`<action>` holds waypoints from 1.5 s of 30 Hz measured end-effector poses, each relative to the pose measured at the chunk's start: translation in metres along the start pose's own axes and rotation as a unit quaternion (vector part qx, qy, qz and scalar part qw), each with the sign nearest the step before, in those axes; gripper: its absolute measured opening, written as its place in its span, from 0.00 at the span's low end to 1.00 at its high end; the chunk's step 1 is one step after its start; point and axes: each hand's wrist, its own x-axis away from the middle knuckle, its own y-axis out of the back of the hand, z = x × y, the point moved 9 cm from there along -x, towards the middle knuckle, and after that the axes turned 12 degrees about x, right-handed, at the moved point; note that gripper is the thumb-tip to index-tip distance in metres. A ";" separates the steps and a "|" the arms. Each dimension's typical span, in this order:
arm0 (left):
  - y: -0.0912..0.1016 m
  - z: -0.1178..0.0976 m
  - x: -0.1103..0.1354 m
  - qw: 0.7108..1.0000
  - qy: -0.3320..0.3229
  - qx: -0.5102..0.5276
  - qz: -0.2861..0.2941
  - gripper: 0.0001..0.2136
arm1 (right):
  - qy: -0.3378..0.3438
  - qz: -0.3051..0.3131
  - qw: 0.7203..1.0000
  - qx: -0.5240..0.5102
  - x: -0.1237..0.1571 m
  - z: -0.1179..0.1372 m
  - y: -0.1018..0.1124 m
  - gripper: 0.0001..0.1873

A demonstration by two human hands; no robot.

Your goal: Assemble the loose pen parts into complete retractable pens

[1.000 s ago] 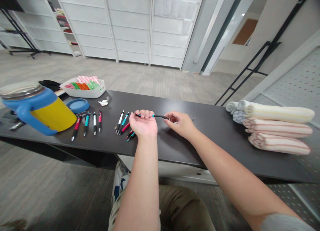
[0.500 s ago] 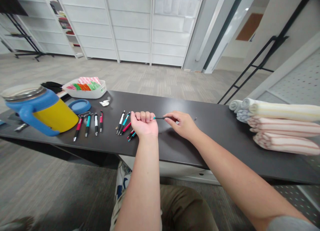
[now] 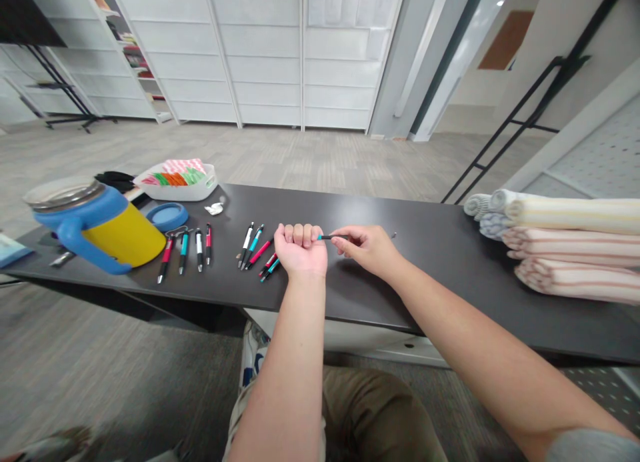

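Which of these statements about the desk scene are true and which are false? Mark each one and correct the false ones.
1. Both hands hold one pen between them. True.
2. The left hand is closed in a fist. True.
3. The yellow mug stands to the right of the hands. False: it is at the left end of the table.
4. The rolled towels lie on the floor. False: they lie on the table, at the right.
5. The right hand pinches the pen's end. True.

Grey short sleeve, olive trousers
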 end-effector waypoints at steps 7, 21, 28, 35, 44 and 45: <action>0.005 -0.014 -0.006 0.999 -0.028 -0.028 -0.008 0.24 | -0.036 -0.002 0.989 -0.145 -0.005 -0.024 0.021 0.27; 0.008 0.000 -0.010 1.000 0.029 -0.010 -0.002 0.25 | -0.070 0.082 0.979 -0.174 0.000 -0.018 0.012 0.22; 0.012 0.011 -0.006 0.998 0.060 0.011 -0.026 0.21 | -0.071 0.094 0.979 -0.168 0.000 -0.020 0.007 0.19; 0.008 0.012 -0.004 0.998 0.065 -0.015 -0.017 0.21 | -0.067 0.096 0.979 -0.167 0.000 -0.020 0.005 0.19; 0.011 0.018 -0.003 0.996 0.084 0.031 -0.027 0.21 | -0.066 0.093 0.978 -0.173 0.000 -0.020 0.004 0.20; 0.011 0.018 -0.003 0.995 0.086 0.034 -0.026 0.21 | -0.066 0.094 0.978 -0.172 -0.001 -0.020 0.004 0.20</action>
